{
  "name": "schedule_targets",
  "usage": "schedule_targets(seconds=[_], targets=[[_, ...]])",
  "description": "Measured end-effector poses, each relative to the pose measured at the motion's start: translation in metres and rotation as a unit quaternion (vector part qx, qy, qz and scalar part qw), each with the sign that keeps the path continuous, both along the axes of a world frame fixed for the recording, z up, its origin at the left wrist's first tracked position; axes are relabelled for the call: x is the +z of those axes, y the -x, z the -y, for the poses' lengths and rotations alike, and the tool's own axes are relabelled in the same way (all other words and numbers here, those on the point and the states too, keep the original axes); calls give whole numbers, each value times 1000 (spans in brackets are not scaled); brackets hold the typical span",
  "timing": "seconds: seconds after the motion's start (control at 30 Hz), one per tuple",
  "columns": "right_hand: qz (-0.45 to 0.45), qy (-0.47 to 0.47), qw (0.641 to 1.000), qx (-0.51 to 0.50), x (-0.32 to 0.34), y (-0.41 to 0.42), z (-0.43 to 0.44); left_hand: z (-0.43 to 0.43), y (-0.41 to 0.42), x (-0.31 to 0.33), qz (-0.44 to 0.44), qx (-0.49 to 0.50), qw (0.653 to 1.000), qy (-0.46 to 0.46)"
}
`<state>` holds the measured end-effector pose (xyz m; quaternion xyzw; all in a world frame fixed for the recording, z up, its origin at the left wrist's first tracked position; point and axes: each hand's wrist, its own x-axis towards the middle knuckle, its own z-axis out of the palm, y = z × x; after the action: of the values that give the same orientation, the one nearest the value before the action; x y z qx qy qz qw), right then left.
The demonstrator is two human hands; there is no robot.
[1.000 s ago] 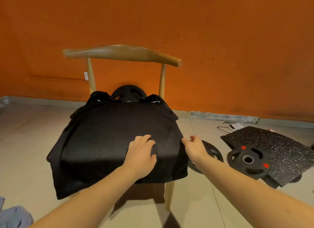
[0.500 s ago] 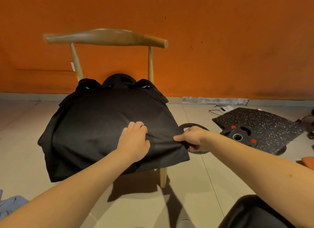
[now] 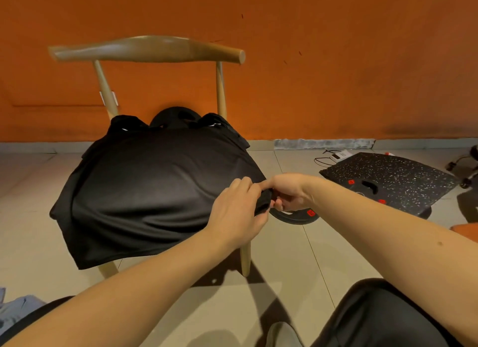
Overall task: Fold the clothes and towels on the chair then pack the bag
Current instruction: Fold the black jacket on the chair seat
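Head view: left hand [image 3: 236,212] now joins right hand [image 3: 287,191], both pinching black garment [image 3: 155,191] at chair [image 3: 147,49] front-right corner; fold seems starting.

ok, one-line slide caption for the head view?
Left hand and right hand pinch one corner of the black garment draped over the wooden chair.

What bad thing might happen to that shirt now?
The left hand and right hand pinch one corner of the black shirt, which overhangs the wooden chair, so a pull might slide it onto the floor. The black round weight plate lies beside the chair leg; a foot might hit it.
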<state>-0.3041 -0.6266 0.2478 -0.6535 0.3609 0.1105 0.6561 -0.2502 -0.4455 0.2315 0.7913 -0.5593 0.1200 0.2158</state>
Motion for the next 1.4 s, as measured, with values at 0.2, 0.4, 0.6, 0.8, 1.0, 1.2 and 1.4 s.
schedule_targets(seconds=[0.2,0.4,0.6,0.8,1.0,1.2,1.4], targets=[[3,37,999,9,9,-22,24,1,5,7,-9,-1,1000,-17],[78,146,982,-97,18,-83,35,4,15,18,-76,10,997,-30],[64,198,971,-121,20,-135,47,6,17,21,-139,1,990,2],[9,222,969,-106,15,-168,68,4,17,14,-157,-8,988,3],[79,95,979,-163,36,-166,70,-5,13,7,-301,-14,952,59],[194,38,963,-185,53,-202,45,-30,12,-7,-530,-9,838,131],[230,201,949,-73,53,-232,-7,-48,3,-28,-640,39,735,220]])
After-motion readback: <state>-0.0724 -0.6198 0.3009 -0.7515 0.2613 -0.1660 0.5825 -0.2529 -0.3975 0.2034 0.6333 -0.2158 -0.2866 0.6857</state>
